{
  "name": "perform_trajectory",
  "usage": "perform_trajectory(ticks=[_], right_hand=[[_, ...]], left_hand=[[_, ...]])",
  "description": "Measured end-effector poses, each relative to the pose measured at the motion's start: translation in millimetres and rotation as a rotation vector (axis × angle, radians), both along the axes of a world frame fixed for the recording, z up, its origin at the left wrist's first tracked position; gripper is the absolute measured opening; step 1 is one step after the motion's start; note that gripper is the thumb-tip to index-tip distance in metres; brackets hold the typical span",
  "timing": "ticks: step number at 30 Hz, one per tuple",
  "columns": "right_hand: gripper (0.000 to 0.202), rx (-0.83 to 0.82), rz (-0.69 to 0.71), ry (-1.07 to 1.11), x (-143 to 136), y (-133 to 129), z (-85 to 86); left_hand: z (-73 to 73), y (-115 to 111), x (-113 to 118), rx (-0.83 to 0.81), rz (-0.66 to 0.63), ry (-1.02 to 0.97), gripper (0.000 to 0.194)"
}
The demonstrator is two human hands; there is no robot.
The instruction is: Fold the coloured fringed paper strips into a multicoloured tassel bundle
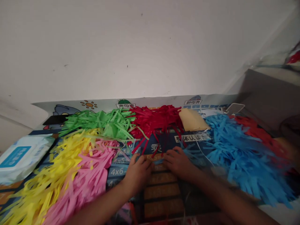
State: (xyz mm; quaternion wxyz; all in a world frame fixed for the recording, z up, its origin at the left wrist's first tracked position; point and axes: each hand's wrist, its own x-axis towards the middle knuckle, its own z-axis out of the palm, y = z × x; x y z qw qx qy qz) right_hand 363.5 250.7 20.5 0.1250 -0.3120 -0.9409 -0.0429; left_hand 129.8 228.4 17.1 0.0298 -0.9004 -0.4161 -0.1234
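Observation:
My left hand (pixel 138 168) and my right hand (pixel 179 164) are close together at the middle of the table, fingers curled. Between them shows a short bit of blue paper strip (pixel 158 161), pinched at both ends as far as I can see. Thin blue strips, blurred, stick out beyond my right hand. Just ahead lies a bunch of red paper fringe (pixel 157 118), its loose strips trailing toward my fingers. Blue paper fringe (pixel 246 156) is heaped right of my right arm. Pink paper fringe (pixel 91 168) lies left of my left arm.
Green fringe (pixel 100 123) and yellow fringe (pixel 63 159) lie at left, beside a wipes packet (pixel 21 159). A tan folded piece (pixel 193 119) sits right of the red. More red fringe (pixel 260 132) is at far right. A printed mat (pixel 117 172) covers the table, against a white wall (pixel 131 50).

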Motion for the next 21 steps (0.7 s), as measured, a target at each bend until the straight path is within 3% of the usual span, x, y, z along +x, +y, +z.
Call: perform_trajectory(ticks=[3, 9, 13, 17, 21], right_hand=[[0.007, -0.026, -0.026, -0.072, -6, 5, 0.1], [0.008, -0.029, -0.129, -0.018, -18, 7, 3.5], [0.009, -0.031, -0.099, 0.021, -26, -1, -0.9], [0.009, -0.055, -0.114, 0.079, -15, -5, -15.5], [0.006, -0.133, -0.222, 0.160, -3, -2, -18.9]], left_hand=[[2.9, 4, 6, -0.001, 0.011, 0.007, 0.011], [5.3, 10, 9, 0.043, 0.024, -0.036, 0.009], [1.1, 8, 7, 0.050, 0.038, -0.050, 0.008], [0.8, 3, -3, 0.023, 0.042, -0.060, 0.008], [4.4, 0, -11, -0.030, 0.138, -0.131, 0.009]])
